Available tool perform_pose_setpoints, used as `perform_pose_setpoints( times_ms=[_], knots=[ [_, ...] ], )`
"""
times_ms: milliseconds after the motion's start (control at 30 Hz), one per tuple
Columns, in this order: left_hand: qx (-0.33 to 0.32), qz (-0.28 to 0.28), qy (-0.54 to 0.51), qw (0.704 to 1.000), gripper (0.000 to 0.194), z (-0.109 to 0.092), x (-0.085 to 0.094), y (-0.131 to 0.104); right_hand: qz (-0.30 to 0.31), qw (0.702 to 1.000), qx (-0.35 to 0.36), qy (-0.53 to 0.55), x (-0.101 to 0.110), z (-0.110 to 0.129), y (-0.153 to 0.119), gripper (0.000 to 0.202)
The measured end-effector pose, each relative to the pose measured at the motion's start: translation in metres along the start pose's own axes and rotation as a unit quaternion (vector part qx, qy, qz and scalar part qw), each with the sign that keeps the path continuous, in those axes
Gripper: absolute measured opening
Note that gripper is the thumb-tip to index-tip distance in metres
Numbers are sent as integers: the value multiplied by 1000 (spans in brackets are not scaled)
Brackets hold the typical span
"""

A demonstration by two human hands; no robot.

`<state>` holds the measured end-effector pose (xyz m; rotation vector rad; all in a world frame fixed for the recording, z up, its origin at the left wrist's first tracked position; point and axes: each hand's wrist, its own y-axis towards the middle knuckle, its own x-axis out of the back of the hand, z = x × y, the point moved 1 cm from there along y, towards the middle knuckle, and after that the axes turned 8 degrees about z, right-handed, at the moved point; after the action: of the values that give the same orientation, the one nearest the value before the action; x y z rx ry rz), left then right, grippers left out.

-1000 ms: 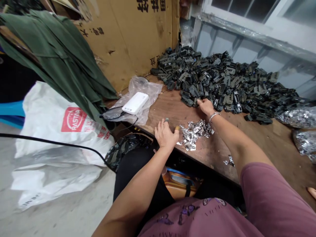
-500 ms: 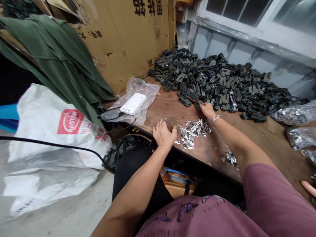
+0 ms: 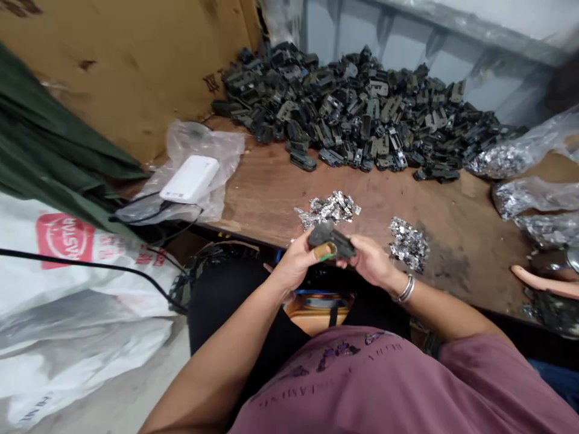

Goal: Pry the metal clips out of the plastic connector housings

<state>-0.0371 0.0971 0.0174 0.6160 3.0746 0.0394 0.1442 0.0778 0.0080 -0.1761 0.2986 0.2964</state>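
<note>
Presently, both hands grasp one dark part: left hand [image 3: 294, 260] fingers closed on its left end, right hand [image 3: 371, 260] fingers gripping its right end. Left thumb wears a tan cover [image 3: 324, 251] with a green edge. Dark part [image 3: 344, 242] is on the near side of the central silver heap [image 3: 337, 206], taken here as landmark; it slants down toward the right hand. Bracelet [image 3: 406, 289] on right wrist.

Surface: brown wooden table [image 3: 266, 193], darkly stained to the right of the landmark. Second silver heap [image 3: 408, 244] right of it, near the right hand. Single pieces too small to make out. Beyond the landmark, a broad pile of dark parts [image 3: 353, 114]. Left of it, white device [image 3: 190, 179] on clear plastic [image 3: 230, 147]. Far right of it, plastic bags [image 3: 520, 150] containing silver pieces.

Room, same reference: pale ribbed wall [image 3: 362, 36] beyond; cardboard [image 3: 136, 66] beyond and left; green cloth [image 3: 54, 144] farther left; white sack [image 3: 81, 289], red-labelled, left and nearer.
</note>
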Motion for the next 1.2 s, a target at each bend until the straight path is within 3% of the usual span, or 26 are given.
perform_pose_setpoints(
  times_ms=[100,167,233,267,400,500,600,667,733,900,967,1033,1200],
  knots=[
    [87,120,-182,972,40,0,-22,-12,28,999,-18,-5,-15,-19,-36,41],
    [124,127,-253,951,36,2,-29,-17,30,996,-13,-79,-10,-23,-54,44],
    [149,112,-293,938,38,4,-30,-18,1,973,21,-228,6,-19,-71,39],
    [162,101,-304,933,41,5,-30,-19,-30,945,52,-321,17,-13,-78,34],
    [188,81,-328,922,48,8,-29,-16,-122,773,128,-609,64,9,-99,19],
    [185,79,-329,922,45,9,-35,-14,-120,686,72,-714,86,12,-102,19],
    [176,87,-294,935,43,10,-45,-14,-108,631,9,-768,93,6,-95,18],
    [165,97,-244,951,43,10,-52,-16,-99,629,-4,-771,91,2,-89,17],
    [144,108,-178,967,42,12,-58,-19,-99,656,15,-748,85,2,-84,16],
    [48,88,-18,995,40,20,-62,-25,-90,800,101,-585,53,12,-83,9],
    [6,94,32,995,37,22,-61,-26,-66,825,115,-549,39,17,-84,9],
    [-32,115,66,991,30,22,-61,-28,-39,811,139,-566,27,21,-84,10],
    [-101,139,131,976,34,21,-56,-31,24,729,175,-661,17,28,-85,17]
  ],
)
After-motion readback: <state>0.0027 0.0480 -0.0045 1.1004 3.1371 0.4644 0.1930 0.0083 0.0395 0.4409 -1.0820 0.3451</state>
